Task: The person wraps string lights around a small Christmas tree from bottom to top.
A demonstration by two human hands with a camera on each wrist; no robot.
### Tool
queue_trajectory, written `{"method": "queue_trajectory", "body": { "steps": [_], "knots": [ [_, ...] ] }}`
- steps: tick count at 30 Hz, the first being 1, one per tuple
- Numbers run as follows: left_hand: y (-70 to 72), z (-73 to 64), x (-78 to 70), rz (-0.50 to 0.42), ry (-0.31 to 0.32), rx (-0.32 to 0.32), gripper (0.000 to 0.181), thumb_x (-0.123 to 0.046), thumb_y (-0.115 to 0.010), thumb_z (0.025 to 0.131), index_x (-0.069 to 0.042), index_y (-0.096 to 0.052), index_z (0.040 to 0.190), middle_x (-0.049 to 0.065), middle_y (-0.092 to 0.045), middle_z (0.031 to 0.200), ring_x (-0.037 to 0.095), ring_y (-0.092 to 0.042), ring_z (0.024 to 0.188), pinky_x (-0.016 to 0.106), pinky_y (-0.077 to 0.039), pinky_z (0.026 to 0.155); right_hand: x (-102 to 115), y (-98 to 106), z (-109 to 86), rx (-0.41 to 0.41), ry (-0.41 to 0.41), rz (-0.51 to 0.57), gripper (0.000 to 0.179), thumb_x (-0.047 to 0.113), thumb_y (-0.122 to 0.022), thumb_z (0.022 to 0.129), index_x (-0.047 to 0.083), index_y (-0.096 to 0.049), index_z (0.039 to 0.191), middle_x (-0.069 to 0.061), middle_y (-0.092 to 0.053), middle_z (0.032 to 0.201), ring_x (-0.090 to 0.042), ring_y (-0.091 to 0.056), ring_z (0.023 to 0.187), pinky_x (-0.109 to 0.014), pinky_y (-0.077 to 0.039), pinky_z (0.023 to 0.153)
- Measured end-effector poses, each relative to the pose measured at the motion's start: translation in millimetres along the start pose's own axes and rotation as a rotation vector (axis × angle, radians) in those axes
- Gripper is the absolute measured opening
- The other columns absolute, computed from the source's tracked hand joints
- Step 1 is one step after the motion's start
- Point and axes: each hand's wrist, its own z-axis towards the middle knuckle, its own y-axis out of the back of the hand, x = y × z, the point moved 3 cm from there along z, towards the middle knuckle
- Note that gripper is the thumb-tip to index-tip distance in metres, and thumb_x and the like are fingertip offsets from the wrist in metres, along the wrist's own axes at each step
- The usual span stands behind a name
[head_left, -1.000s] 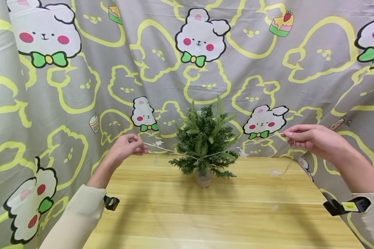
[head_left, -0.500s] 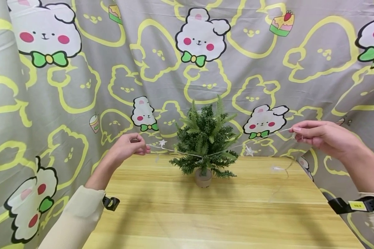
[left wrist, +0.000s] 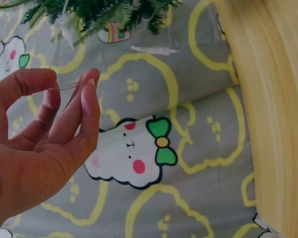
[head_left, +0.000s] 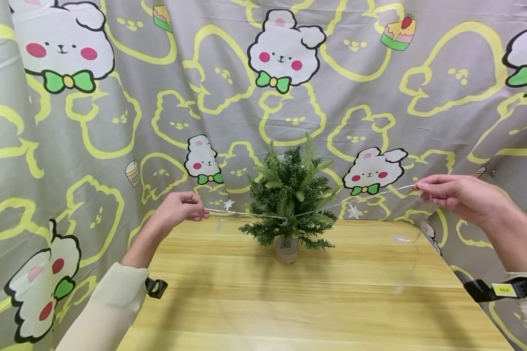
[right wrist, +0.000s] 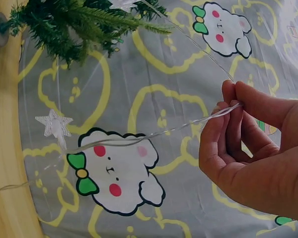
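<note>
A string of star-shaped fairy lights stretches in front of a small artificial Christmas tree, sagging slightly mid-span across its lower branches. My left hand pinches the thin clear wire at the left of the tree, a star beside its fingers. On the right, my right hand pinches the wire between thumb and fingers, slightly higher than the left. Another star hangs between that hand and the tree. In the right wrist view, a loose tail with a clear star trails from the right hand toward the table.
The tree's round pot stands on a wood-grain table near its far edge. A grey curtain printed with bears and yellow outlines hangs close behind and along both sides.
My right hand has moved outward to the right with the wire, and my left hand has shifted slightly right. The star near the right hand has swung, and the span now sags a little less.
</note>
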Motion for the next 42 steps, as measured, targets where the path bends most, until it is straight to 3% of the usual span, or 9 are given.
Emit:
{"method": "queue_trajectory", "body": {
  "steps": [7, 13, 21, 33, 42],
  "knots": [
    [4.5, 0.7, 5.4, -0.001, -0.033, 0.005, 0.018, -0.013, -0.06, 0.098, 0.004, -0.062, 0.099, 0.018, -0.076, 0.107, 0.022, -0.076, 0.097, 0.035, -0.06, 0.088, -5.1, 13.0, -2.4, -0.027, -0.009, 0.023, 0.032, -0.002, -0.05, 0.103, 0.014, -0.077, 0.097, 0.002, -0.073, 0.093, -0.013, -0.065, 0.079, -0.022, -0.054, 0.072],
    [-3.1, -2.3, -7.9, 0.0, -0.035, 0.058, 0.015, -0.012, -0.062, 0.097, 0.003, -0.06, 0.098, 0.022, -0.074, 0.107, 0.026, -0.075, 0.1, 0.034, -0.06, 0.085, -9.0, 21.1, -5.5, -0.033, -0.002, 0.056, 0.033, -0.004, -0.048, 0.103, 0.011, -0.076, 0.097, 0.001, -0.073, 0.093, -0.013, -0.064, 0.077, -0.022, -0.054, 0.071],
    [-6.4, -0.4, -18.3, 0.025, -0.04, 0.048, 0.013, -0.01, -0.061, 0.097, 0.003, -0.061, 0.1, 0.022, -0.073, 0.112, 0.03, -0.073, 0.104, 0.03, -0.06, 0.085, -10.4, 25.9, -9.9, -0.003, 0.016, 0.157, 0.036, -0.006, -0.043, 0.104, 0.007, -0.076, 0.098, -0.002, -0.073, 0.095, -0.015, -0.065, 0.079, -0.023, -0.056, 0.071],
    [-23.0, 0.3, -55.3, 0.083, -0.103, -0.001, 0.014, -0.014, -0.065, 0.098, -0.001, -0.062, 0.104, 0.016, -0.074, 0.107, 0.018, -0.071, 0.098, 0.033, -0.054, 0.089, -8.1, 32.8, -11.7, -0.008, 0.019, 0.1, 0.036, -0.004, -0.043, 0.105, 0.008, -0.076, 0.1, -0.002, -0.073, 0.097, -0.014, -0.066, 0.083, -0.023, -0.057, 0.074],
    [-48.9, -4.4, -85.1, 0.111, -0.159, 0.081, 0.011, -0.016, -0.067, 0.096, -0.007, -0.063, 0.102, 0.012, -0.075, 0.111, 0.021, -0.07, 0.099, 0.037, -0.056, 0.089, 1.2, 29.6, -17.4, -0.006, 0.021, 0.093, 0.036, -0.004, -0.041, 0.106, 0.007, -0.075, 0.101, -0.003, -0.073, 0.097, -0.015, -0.065, 0.081, -0.024, -0.056, 0.072]
  ]
}}
